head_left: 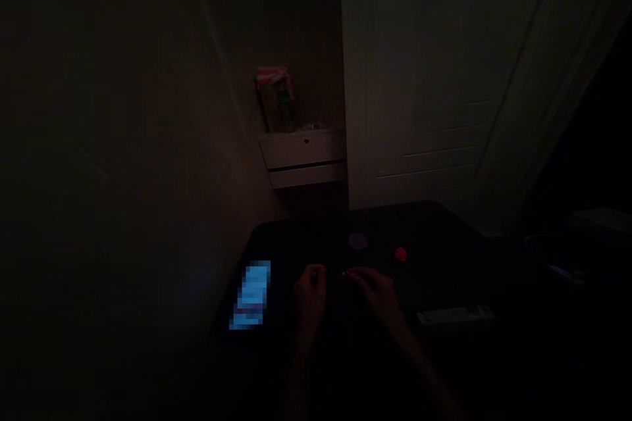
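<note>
The scene is very dark, and fine detail is lost. My left hand (311,289) is held over the dark table (316,237), thumb and fingertips pinched together. Facing it across a small gap, my right hand (375,284) also has its fingertips pinched, with a tiny bright spot at the tips. What either pinch holds is too small and dark to make out. Beyond my hands lies a flat, round purple thing (358,241). A small, lumpy orange-red thing (401,254) sits just past my right hand.
A lit, blurred screen (251,295) glows at the table's left. To the right lies a long pale box or packet (454,316). White drawers (306,151) stand behind, with a red-and-white bag (274,75) on top, beside a pale panelled door (424,79).
</note>
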A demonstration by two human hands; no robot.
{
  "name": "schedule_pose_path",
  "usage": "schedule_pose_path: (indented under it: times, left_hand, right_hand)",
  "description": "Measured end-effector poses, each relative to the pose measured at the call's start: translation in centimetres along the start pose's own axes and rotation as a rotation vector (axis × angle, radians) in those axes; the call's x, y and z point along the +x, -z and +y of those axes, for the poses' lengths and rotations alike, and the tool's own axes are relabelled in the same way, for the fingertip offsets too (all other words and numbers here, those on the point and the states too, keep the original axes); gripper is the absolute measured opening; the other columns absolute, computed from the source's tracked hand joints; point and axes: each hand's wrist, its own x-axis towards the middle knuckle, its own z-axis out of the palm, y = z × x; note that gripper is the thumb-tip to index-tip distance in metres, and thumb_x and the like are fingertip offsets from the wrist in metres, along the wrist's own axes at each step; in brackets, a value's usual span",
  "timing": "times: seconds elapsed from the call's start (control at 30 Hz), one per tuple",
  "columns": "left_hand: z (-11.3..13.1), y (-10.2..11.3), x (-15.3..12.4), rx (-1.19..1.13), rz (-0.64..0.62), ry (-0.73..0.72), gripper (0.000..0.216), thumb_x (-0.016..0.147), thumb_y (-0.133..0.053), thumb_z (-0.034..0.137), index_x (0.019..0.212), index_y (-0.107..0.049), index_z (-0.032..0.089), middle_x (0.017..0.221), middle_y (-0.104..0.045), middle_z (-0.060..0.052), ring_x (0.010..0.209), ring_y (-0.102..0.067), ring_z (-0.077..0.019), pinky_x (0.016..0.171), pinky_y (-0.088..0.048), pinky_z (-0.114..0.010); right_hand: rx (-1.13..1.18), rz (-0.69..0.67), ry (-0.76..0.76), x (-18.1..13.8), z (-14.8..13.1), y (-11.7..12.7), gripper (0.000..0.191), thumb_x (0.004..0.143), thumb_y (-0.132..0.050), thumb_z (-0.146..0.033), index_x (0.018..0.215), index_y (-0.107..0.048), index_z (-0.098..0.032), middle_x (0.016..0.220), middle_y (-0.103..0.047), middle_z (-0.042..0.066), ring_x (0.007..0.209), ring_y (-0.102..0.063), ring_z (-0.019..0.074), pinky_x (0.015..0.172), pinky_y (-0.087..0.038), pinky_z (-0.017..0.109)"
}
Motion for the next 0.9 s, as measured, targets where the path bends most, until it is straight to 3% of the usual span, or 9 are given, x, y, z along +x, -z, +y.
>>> schedule_pose_path:
  times: [0.5, 0.77, 0.9]
  left_hand:
    - [-0.08, 0.10, -0.05, 0.017, -0.002, -0.015, 0.032, 0.091, -0.049, 0.043, 0.088, -0.071, 0.020, 0.070, -0.070, -0.004, 0.067, -0.067, -0.0193, 0.063, -0.046, -0.026]
    - [0.05, 0.09, -0.02, 0.016, -0.009, -0.005, 0.034, 0.091, -0.048, 0.045, 0.086, -0.070, 0.019, 0.069, -0.069, -0.004, 0.066, -0.066, -0.0195, 0.061, -0.045, -0.026]
    - [0.16, 0.12, -0.07, 0.013, -0.004, -0.014, 0.035, 0.091, -0.047, 0.046, 0.085, -0.070, 0.020, 0.069, -0.069, -0.004, 0.067, -0.066, -0.0197, 0.062, -0.045, -0.027]
  right_hand:
    - [-0.040, 0.022, -0.008, 0.01, -0.83, 0.12, 0.037, 0.088, -0.064, -0.057, 0.078, -0.072, -0.022, 0.079, -0.076, 0.004, 0.073, -0.069, 0.0221, 0.068, -0.050, 0.030]
    - [-0.036, 0.056, -0.009, 0.12, -0.75, -0.07, 0.039, 0.083, -0.069, -0.060, 0.076, -0.070, -0.022, 0.075, -0.074, 0.004, 0.070, -0.067, 0.0212, 0.066, -0.050, 0.030]
    - [-0.014, 0.037, 0.018, 0.10, -0.33, -0.02, 0.036, 0.087, -0.065, -0.057, 0.084, -0.074, -0.022, 0.088, -0.078, 0.007, 0.082, -0.072, 0.0253, 0.076, -0.054, 0.035]
